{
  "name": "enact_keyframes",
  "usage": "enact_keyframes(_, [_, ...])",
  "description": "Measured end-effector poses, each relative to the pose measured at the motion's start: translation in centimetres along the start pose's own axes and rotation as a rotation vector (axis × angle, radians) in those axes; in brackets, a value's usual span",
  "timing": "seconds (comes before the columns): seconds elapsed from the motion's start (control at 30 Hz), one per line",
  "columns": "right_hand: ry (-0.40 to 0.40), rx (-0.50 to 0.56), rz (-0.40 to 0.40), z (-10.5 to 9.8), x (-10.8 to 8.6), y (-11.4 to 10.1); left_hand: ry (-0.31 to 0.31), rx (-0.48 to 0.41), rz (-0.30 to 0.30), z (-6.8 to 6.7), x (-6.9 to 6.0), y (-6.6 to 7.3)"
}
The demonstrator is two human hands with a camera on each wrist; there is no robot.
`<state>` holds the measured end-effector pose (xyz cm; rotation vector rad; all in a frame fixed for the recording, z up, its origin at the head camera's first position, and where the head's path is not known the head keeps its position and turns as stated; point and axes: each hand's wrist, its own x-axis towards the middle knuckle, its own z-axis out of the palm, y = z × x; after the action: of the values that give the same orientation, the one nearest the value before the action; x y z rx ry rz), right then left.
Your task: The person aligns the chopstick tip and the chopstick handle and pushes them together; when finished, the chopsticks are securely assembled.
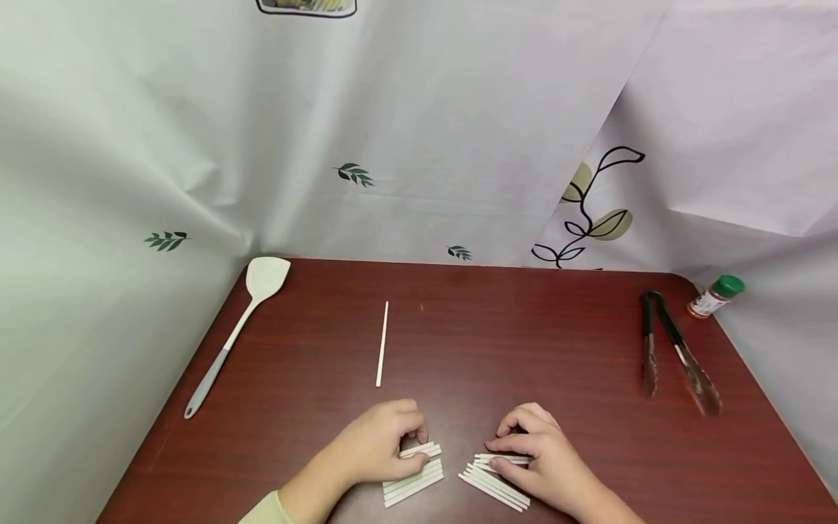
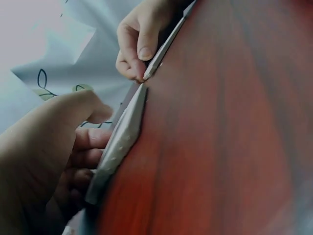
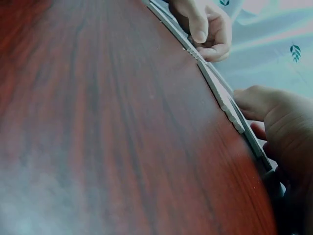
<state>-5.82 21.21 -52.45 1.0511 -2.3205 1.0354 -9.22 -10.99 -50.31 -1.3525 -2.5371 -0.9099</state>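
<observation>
Near the front of the table, thin white sticks lie in two flat bundles, side by side within each. My left hand (image 1: 386,440) curls its thumb and fingers about the far part of the left bundle of sticks (image 1: 414,489). At the right bundle of sticks (image 1: 494,487), my right hand (image 1: 540,458) has its thumb and bent fingers on either side of the farthest sticks. The bundles slant towards each other with a gap between. Farther back, one single white stick (image 1: 382,343) lies alone. Seen edge-on in the left wrist view, the left bundle (image 2: 122,132) is flat on the table.
A white spatula with a grey handle (image 1: 238,327) lies along the left edge of the dark red table (image 1: 524,342). Metal tongs with black handles (image 1: 674,342) lie spread at the right. Beside them stands a green-capped jar (image 1: 715,296). Patterned cloth (image 1: 458,131) hangs behind.
</observation>
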Motion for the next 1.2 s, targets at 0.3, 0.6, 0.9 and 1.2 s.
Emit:
enact_keyframes(0.3, [-0.048,0.007,-0.014,0.4,-0.3,-0.2,-0.149,0.008,-0.095,-1.3,-0.3,1.0])
enact_keyframes(0.6, [-0.056,0.008,0.048,0.4,-0.1,-0.6,-0.199,-0.027,-0.209,-1.5,-0.3,1.6])
enact_keyframes(0.9, [-0.103,0.01,0.143,0.1,0.2,-0.6,-0.205,-0.119,-0.451,-1.6,0.6,2.7])
enact_keyframes(1.2, [-0.048,0.105,0.101,0.0,0.4,-0.4,-0.225,-0.11,-0.517,-1.6,0.7,3.4])
